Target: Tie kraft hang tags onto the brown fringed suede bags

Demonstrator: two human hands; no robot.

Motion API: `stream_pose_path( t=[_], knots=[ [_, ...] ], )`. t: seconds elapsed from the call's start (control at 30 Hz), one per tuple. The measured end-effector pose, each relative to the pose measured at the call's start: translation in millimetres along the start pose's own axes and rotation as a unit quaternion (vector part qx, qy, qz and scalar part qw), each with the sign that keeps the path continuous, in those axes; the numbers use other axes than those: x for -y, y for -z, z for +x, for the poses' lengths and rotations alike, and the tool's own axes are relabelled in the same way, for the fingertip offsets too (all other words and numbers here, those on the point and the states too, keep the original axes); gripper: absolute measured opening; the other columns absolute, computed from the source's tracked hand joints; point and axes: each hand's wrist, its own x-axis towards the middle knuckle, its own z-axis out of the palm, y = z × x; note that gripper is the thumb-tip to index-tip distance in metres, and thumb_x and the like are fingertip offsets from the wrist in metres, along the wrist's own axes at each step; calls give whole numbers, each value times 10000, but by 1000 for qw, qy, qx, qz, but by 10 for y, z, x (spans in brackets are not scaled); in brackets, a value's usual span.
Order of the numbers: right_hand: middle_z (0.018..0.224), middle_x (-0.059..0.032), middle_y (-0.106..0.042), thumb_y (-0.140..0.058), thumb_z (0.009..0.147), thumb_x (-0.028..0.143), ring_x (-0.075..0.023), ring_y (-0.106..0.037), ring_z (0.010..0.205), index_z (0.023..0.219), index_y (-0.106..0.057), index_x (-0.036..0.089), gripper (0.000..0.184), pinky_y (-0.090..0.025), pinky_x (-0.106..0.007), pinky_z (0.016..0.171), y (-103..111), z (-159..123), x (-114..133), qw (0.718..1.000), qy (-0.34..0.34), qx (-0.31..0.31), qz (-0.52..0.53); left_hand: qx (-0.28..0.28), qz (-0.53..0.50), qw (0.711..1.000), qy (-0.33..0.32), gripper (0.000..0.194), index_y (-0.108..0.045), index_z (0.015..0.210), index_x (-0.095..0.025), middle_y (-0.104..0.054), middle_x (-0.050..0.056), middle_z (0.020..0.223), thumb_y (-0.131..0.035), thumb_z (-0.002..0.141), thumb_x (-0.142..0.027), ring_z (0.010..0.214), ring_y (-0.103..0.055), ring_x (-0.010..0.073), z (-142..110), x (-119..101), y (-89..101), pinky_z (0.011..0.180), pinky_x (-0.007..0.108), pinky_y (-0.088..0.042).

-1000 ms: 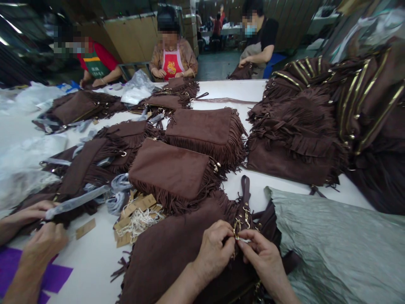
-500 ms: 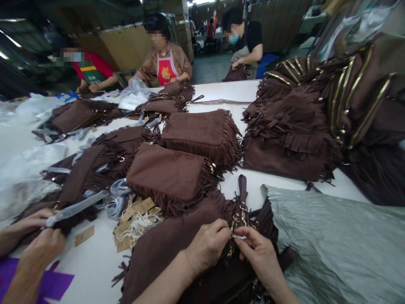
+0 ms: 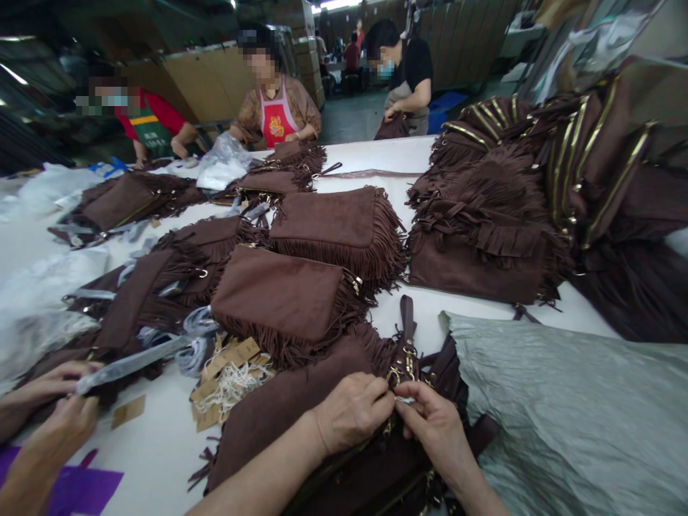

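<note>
A dark brown fringed bag [image 3: 279, 408] lies in front of me, with a wrist strap [image 3: 407, 319] and gold-coloured metal clasps [image 3: 409, 364] at its right end. Beside the clasps my left hand [image 3: 352, 408] is closed in a pinch; its fingertips hide what they hold. Touching it from the right, my right hand [image 3: 433, 423] pinches a short white string [image 3: 405, 400] between thumb and forefinger. To the left of the bag is a pile of brown card tags with white strings [image 3: 236, 380].
More fringed bags [image 3: 279, 294] lie ahead, with a large stack [image 3: 484, 215] at right. Grey-green plastic sheeting [image 3: 570, 408] covers the near right. At left, another person's hands [image 3: 59, 416] hold a plastic-wrapped strap [image 3: 134, 362]. Several people work across the table [image 3: 370, 158].
Both my hands stay at the clasps, with only small finger movements. The view has shifted slightly. At left, the other person's hands have moved a little leftward.
</note>
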Motion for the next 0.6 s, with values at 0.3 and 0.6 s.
stream_pose_path(
  t=[0.3,0.6],
  knots=[
    [491,66,-503,-543,733,397,-110,-503,407,872,-544,179,259,-399,-225,444,5,-34,33,999,27,8,-15,-57,-91,984,140,182,-494,708,-156,-523,31,649,-338,787,-107,576,-476,129,-85,0,-153,526,230,-410],
    [859,-58,-572,-473,801,249,-133,-558,620,846,-581,199,127,-465,-248,601,-57,-110,192,958,228,-75,-156,-152,-328,809,464,58,-458,683,-179,-472,-34,579,-417,724,-183,506,-455,90,-118,-126,35,502,200,-381]
  ],
)
